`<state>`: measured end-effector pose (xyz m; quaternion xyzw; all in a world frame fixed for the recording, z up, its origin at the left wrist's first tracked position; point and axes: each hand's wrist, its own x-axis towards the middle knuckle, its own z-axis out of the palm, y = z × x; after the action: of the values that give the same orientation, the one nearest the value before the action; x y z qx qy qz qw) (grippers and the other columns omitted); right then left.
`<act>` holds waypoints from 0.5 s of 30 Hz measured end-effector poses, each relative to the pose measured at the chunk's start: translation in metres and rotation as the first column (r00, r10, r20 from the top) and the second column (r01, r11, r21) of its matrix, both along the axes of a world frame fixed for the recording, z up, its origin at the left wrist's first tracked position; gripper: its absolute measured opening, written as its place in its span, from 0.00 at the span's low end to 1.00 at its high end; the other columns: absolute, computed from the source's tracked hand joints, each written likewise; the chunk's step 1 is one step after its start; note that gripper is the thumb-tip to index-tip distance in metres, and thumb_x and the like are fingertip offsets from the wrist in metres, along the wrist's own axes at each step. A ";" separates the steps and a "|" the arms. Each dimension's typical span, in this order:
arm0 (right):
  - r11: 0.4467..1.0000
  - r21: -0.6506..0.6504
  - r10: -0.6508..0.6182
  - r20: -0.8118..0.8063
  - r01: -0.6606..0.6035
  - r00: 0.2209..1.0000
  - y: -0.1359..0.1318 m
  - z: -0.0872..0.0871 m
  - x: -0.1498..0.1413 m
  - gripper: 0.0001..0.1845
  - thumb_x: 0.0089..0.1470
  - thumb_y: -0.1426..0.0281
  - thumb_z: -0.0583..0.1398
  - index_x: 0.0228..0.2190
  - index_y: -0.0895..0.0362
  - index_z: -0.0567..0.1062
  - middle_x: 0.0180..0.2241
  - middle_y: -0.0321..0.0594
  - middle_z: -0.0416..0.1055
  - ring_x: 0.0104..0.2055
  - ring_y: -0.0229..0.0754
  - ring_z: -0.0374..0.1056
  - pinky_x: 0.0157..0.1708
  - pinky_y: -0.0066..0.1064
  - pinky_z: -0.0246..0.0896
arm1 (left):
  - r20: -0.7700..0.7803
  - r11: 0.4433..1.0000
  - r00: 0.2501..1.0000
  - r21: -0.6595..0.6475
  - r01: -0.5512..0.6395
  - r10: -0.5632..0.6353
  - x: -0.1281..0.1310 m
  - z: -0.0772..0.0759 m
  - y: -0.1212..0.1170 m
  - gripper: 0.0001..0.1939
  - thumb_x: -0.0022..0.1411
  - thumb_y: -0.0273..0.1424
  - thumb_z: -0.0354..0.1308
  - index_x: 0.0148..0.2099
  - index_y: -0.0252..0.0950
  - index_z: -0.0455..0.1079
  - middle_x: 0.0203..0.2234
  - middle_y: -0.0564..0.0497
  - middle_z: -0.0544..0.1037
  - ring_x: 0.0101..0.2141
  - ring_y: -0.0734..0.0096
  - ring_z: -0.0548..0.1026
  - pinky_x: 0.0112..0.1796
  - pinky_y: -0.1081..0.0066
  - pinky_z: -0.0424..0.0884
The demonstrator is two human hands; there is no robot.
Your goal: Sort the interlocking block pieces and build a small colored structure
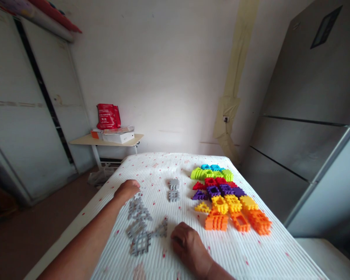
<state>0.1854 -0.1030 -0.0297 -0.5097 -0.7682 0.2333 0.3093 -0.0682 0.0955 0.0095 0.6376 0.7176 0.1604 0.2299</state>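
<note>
My left hand (127,190) is at the far end of a loose pile of grey interlocking plastic tiles (140,210). Its fingers are bent around the edge of a small light grey tile (139,195). My right hand (188,245) rests low over the table with curled fingers; whatever is inside them, if anything, is hidden. Just left of it lies a grey triangular tile (161,228), and a square grid tile (141,244) sits at the pile's near end. Two small grey stacks (174,184) stand apart in the middle of the table.
Rows of sorted tiles fill the right side: blue (211,167), green (211,174), red (216,182), purple (218,191), yellow (232,203) and orange (240,221). A white ribbed cloth (163,167) covers the table. Behind are a side table (84,140) and a fridge (297,116).
</note>
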 end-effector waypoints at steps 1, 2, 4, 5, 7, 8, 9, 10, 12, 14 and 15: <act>1.000 0.005 -0.006 0.004 0.006 1.000 0.001 -0.001 -0.001 0.11 0.43 0.85 0.55 0.26 0.59 0.72 0.29 0.37 0.68 0.33 0.35 0.65 0.33 0.22 0.56 | 0.016 1.000 1.000 -0.003 0.005 -0.005 -0.001 0.005 0.001 0.15 0.61 0.36 0.57 0.48 0.34 0.68 0.43 0.48 0.73 0.41 0.65 0.74 0.40 0.61 0.72; 1.000 0.009 -0.011 0.007 0.011 1.000 0.002 -0.001 -0.001 0.11 0.43 0.85 0.55 0.25 0.59 0.72 0.29 0.37 0.68 0.33 0.35 0.65 0.34 0.22 0.56 | 0.039 1.000 0.999 0.007 0.012 -0.012 0.000 0.011 0.001 0.15 0.61 0.36 0.57 0.47 0.34 0.68 0.43 0.48 0.73 0.41 0.64 0.73 0.40 0.61 0.72; 1.000 0.012 -0.022 0.004 0.021 1.000 0.003 -0.002 -0.003 0.11 0.44 0.84 0.55 0.25 0.59 0.73 0.29 0.37 0.68 0.33 0.36 0.65 0.34 0.22 0.56 | 0.106 0.999 0.994 0.038 0.036 -0.040 0.007 0.021 -0.002 0.14 0.61 0.36 0.56 0.47 0.34 0.68 0.43 0.48 0.73 0.42 0.64 0.73 0.41 0.60 0.72; 1.000 0.011 -0.025 0.000 0.025 1.000 0.003 -0.002 -0.003 0.11 0.44 0.84 0.55 0.25 0.59 0.73 0.29 0.37 0.68 0.33 0.35 0.65 0.34 0.22 0.56 | 0.147 0.997 0.987 0.048 0.054 -0.061 0.013 0.024 -0.005 0.14 0.61 0.36 0.56 0.47 0.33 0.68 0.43 0.48 0.73 0.41 0.65 0.73 0.41 0.61 0.72; 1.000 0.009 -0.027 -0.002 0.027 1.000 0.004 -0.003 -0.004 0.11 0.45 0.84 0.55 0.26 0.59 0.73 0.30 0.37 0.69 0.33 0.35 0.66 0.34 0.22 0.56 | 0.232 0.994 0.967 0.045 0.100 -0.108 0.030 0.027 -0.013 0.14 0.62 0.35 0.55 0.47 0.33 0.68 0.41 0.48 0.74 0.39 0.67 0.74 0.39 0.62 0.72; 1.000 0.008 -0.028 -0.001 0.028 1.000 0.004 -0.004 -0.004 0.11 0.45 0.84 0.55 0.26 0.59 0.73 0.30 0.37 0.69 0.33 0.35 0.66 0.34 0.22 0.56 | 0.271 0.991 0.953 0.032 0.128 -0.132 0.041 0.026 -0.018 0.14 0.62 0.35 0.55 0.47 0.33 0.68 0.40 0.48 0.74 0.37 0.69 0.74 0.37 0.63 0.73; 1.000 0.007 -0.028 0.000 0.028 1.000 0.004 -0.004 -0.004 0.11 0.45 0.84 0.55 0.26 0.58 0.73 0.30 0.37 0.69 0.33 0.35 0.66 0.34 0.22 0.56 | 0.307 0.988 0.939 0.015 0.155 -0.152 0.052 0.024 -0.023 0.14 0.62 0.35 0.55 0.47 0.33 0.68 0.38 0.49 0.75 0.35 0.70 0.74 0.36 0.65 0.73; 1.000 0.007 -0.028 -0.001 0.028 1.000 0.004 -0.005 -0.004 0.11 0.45 0.84 0.55 0.26 0.58 0.73 0.30 0.37 0.69 0.33 0.35 0.66 0.34 0.22 0.56 | 0.339 0.984 0.926 -0.003 0.177 -0.165 0.064 0.020 -0.027 0.14 0.62 0.35 0.55 0.47 0.33 0.68 0.37 0.49 0.75 0.34 0.71 0.74 0.35 0.65 0.73; 1.000 0.010 -0.028 -0.003 0.028 1.000 0.004 -0.008 -0.003 0.11 0.45 0.84 0.55 0.27 0.58 0.73 0.31 0.37 0.69 0.34 0.35 0.66 0.35 0.22 0.56 | 0.385 0.979 0.907 -0.041 0.201 -0.170 0.085 0.013 -0.033 0.14 0.62 0.36 0.55 0.47 0.33 0.67 0.38 0.49 0.74 0.34 0.71 0.74 0.35 0.66 0.73; 0.999 0.019 -0.030 -0.003 0.030 1.000 0.005 -0.009 -0.003 0.12 0.45 0.84 0.55 0.27 0.58 0.73 0.31 0.37 0.70 0.33 0.35 0.66 0.34 0.22 0.57 | 0.411 0.975 0.898 -0.079 0.209 -0.159 0.102 0.005 -0.035 0.15 0.62 0.36 0.55 0.48 0.33 0.67 0.40 0.48 0.74 0.36 0.69 0.74 0.36 0.64 0.73; 0.999 0.022 -0.033 -0.001 0.033 0.999 0.005 -0.009 -0.004 0.12 0.45 0.84 0.55 0.27 0.58 0.73 0.31 0.37 0.70 0.33 0.35 0.66 0.34 0.22 0.57 | 0.418 0.973 0.895 -0.095 0.210 -0.152 0.109 0.002 -0.036 0.15 0.62 0.36 0.55 0.49 0.33 0.67 0.42 0.47 0.73 0.37 0.68 0.74 0.37 0.63 0.73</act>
<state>0.1819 -0.0982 -0.0388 -0.5188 -0.7621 0.2197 0.3190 0.0404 0.0599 0.0118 0.6367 0.6004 0.2180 0.4319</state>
